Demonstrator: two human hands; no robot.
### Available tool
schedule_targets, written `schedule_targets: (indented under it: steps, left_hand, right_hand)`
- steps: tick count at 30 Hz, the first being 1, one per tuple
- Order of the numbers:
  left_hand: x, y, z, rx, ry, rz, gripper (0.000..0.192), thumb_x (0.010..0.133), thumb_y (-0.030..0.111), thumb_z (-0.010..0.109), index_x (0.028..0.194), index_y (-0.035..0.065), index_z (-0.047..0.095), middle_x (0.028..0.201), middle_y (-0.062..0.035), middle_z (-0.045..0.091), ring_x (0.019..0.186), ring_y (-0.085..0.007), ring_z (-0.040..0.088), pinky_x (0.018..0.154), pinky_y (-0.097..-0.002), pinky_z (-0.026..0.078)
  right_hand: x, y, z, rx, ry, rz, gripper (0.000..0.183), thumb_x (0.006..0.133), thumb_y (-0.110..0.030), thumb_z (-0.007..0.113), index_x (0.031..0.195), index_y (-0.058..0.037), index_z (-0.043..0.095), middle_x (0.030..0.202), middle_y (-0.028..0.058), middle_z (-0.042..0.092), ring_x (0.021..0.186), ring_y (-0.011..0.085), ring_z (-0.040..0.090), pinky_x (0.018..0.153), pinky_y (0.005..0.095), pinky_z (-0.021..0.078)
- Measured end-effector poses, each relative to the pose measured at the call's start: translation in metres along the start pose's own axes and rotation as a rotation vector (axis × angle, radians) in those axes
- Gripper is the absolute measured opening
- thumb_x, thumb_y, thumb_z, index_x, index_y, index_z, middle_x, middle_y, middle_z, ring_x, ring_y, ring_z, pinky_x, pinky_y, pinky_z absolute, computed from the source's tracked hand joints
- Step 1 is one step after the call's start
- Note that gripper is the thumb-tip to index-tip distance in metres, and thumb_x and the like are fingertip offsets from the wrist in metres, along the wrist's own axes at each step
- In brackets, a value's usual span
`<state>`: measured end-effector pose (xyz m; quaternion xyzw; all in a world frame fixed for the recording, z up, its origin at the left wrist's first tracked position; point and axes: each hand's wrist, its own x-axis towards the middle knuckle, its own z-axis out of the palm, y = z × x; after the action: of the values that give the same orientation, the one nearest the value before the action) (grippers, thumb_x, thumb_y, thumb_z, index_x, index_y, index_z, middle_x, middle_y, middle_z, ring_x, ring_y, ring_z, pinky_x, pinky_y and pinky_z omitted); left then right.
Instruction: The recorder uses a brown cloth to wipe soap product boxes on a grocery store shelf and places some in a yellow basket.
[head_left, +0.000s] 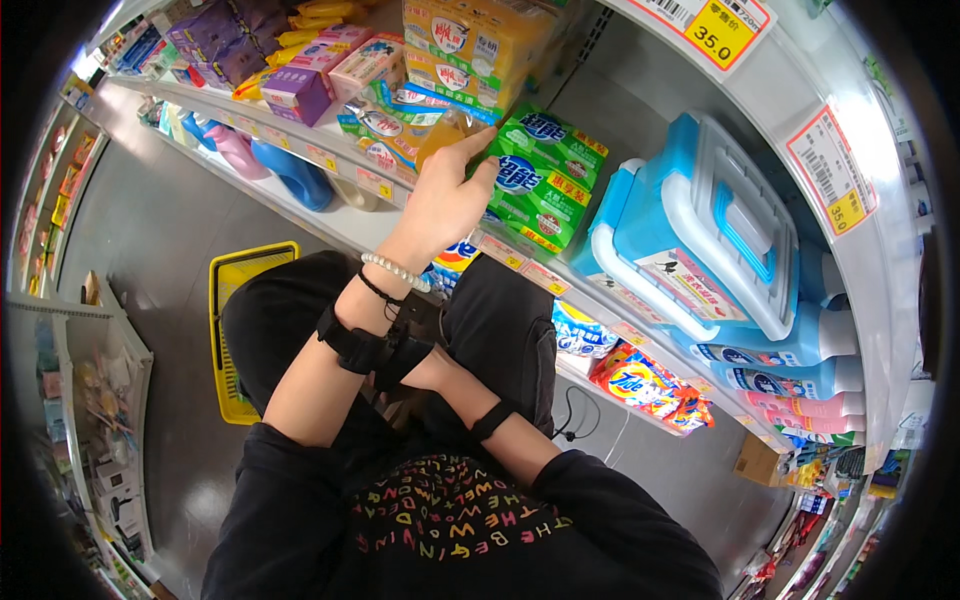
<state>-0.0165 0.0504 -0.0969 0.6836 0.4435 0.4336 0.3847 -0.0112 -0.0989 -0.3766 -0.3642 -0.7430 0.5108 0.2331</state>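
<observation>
My left hand (450, 187) reaches to the shelf, its fingertips between the green laundry soap packs (544, 180) and an amber soap bar pack (442, 136) in clear wrap. Its fingers touch or nearly touch both; their grip is unclear. Blue-and-orange wrapped soap packs (379, 124) lie just left of that hand. Low before my lap is my right hand (424, 372), mostly hidden behind the black band and device on my left wrist. Whatever the right fingers hold, if anything, cannot be seen. Larger yellow soap multipacks (457, 56) are stacked behind the left hand.
A lidded blue-and-white tub (697, 232) stands on the shelf at right, near several detergent bottles (787, 375). Red Tide bags (637, 382) and blue bottles (292, 176) occupy the lower shelf. Beside my left knee is a yellow shopping basket (225, 352). A black cable (574, 420) trails over the floor.
</observation>
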Motion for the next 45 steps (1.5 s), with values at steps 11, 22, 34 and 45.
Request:
schedule_targets:
  steps: [11,22,34,45]
  left_hand:
    - [-0.011,0.011,0.008,0.066,0.064,0.02,0.043,0.083,0.014,0.046,0.119,-0.0082,0.049,0.084,-0.0316,0.058,0.084,-0.0384,0.061,0.078,-0.0377,0.045]
    - [-0.013,0.014,0.007,0.055,0.062,0.015,0.04,0.082,0.014,0.047,0.114,-0.0091,0.051,0.086,-0.032,0.058,0.088,-0.0421,0.058,0.081,-0.0413,0.044]
    - [-0.023,0.037,0.004,0.495,-0.141,0.481,0.062,0.073,0.032,0.07,0.124,0.0072,0.046,0.128,-0.0231,0.037,0.118,-0.0414,0.04,0.098,-0.0436,0.036]
    - [-0.035,0.043,0.028,0.569,0.038,0.281,0.074,0.059,0.034,0.075,0.122,0.0089,0.046,0.122,-0.0232,0.04,0.107,-0.0421,0.047,0.089,-0.0467,0.044]
  right_hand:
    - [0.0,-0.037,-0.011,0.091,0.182,-0.082,0.033,0.072,-0.017,0.063,0.104,-0.0097,0.06,0.097,0.0157,0.064,0.09,0.0313,0.061,0.078,0.0373,0.0499]
    - [0.002,-0.025,-0.005,0.26,0.17,-0.081,0.033,0.074,-0.018,0.062,0.106,-0.0101,0.06,0.1,0.0136,0.064,0.09,0.0304,0.061,0.079,0.0372,0.0494]
    - [-0.002,-0.008,0.0,0.254,0.286,-0.051,0.049,0.059,-0.013,0.068,0.105,-0.0021,0.057,0.1,0.0204,0.061,0.095,0.0367,0.057,0.08,0.0434,0.0475]
    - [0.001,-0.073,-0.051,-0.033,0.13,-0.012,0.059,0.069,-0.023,0.07,0.122,-0.0048,0.049,0.125,0.0161,0.05,0.116,0.032,0.047,0.097,0.0408,0.0385]
